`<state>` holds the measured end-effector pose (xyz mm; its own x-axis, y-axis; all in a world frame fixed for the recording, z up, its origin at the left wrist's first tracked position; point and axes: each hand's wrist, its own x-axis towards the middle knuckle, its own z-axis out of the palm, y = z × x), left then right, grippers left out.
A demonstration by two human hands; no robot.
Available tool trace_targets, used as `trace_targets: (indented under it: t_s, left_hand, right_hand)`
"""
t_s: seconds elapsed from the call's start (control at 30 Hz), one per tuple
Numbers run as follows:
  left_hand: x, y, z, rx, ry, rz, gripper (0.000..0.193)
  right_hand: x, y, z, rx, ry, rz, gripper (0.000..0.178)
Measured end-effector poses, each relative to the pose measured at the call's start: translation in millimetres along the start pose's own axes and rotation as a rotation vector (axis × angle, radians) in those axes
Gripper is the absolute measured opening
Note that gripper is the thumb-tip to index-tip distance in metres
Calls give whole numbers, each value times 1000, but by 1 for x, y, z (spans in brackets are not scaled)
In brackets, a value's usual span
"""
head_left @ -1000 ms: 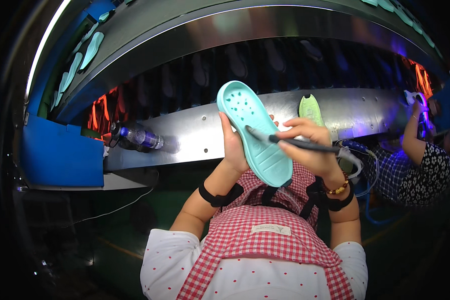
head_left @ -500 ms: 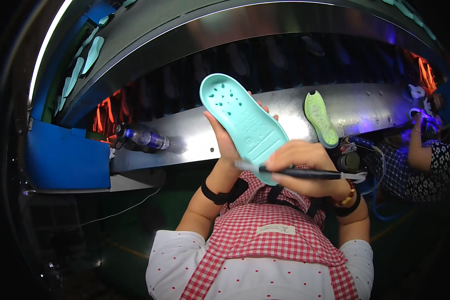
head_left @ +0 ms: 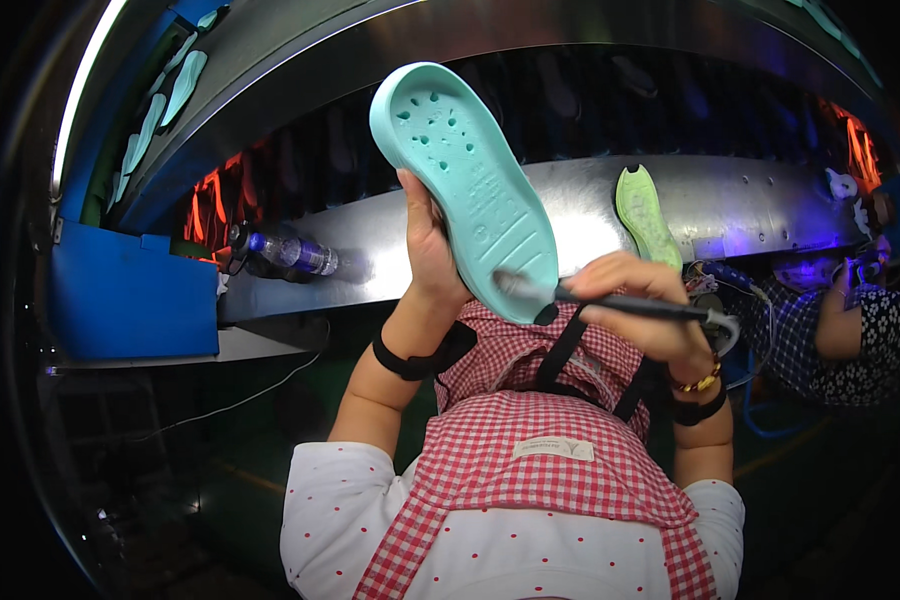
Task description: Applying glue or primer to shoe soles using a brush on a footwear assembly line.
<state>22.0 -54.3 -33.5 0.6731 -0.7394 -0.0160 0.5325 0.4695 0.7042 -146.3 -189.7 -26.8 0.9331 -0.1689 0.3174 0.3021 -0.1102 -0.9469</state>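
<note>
In front of my chest, tilted up, is a turquoise shoe sole (head_left: 500, 195) with small holes at its far end and ridged lines toward the near end. My left hand (head_left: 432, 250) is closed around its left edge, thumb showing, fingers hidden behind. A black-handled brush (head_left: 645, 305) with a pale hose at its back end is gripped in my right hand (head_left: 625, 275). Its blurred bristles lie over the near end of the sole, apparently touching it.
A metal ledge (head_left: 370, 235) runs across, bearing a clear bottle (head_left: 295, 250) at left and a light-green sole (head_left: 647, 215) at right. Several turquoise soles lie on the belt (head_left: 260, 55) at far left. Another person (head_left: 840, 320) works at right. Orange-glowing openings flank the ledge.
The turquoise sole has moved up and away from me, turning a little. My right hand has shifted right, and the brush tip now lies over the sole's near end.
</note>
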Motion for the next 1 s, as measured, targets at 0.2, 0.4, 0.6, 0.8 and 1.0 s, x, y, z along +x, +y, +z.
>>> trace_targets:
  t_s: [0.2, 0.4, 0.6, 0.8, 1.0]
  left_hand:
    - [4, 22, 12, -39, -164, -27, 78]
    - [-6, 23, 29, -72, -41, -32, 84]
    - [-33, -14, 4, -322, -137, -99, 63]
    - [-20, -18, -2, -297, -97, -65, 64]
    - [-15, -7, 8, -275, -116, -47, 58]
  right_hand:
    - [0, 10, 0, 426, -34, 21, 21]
    - [6, 18, 33, 946, 305, 190, 16]
    - [-5, 12, 46, 413, 199, 177, 18]
    - [7, 1, 42, 270, 186, 152, 19]
    - [24, -9, 15, 12, 185, -70, 19]
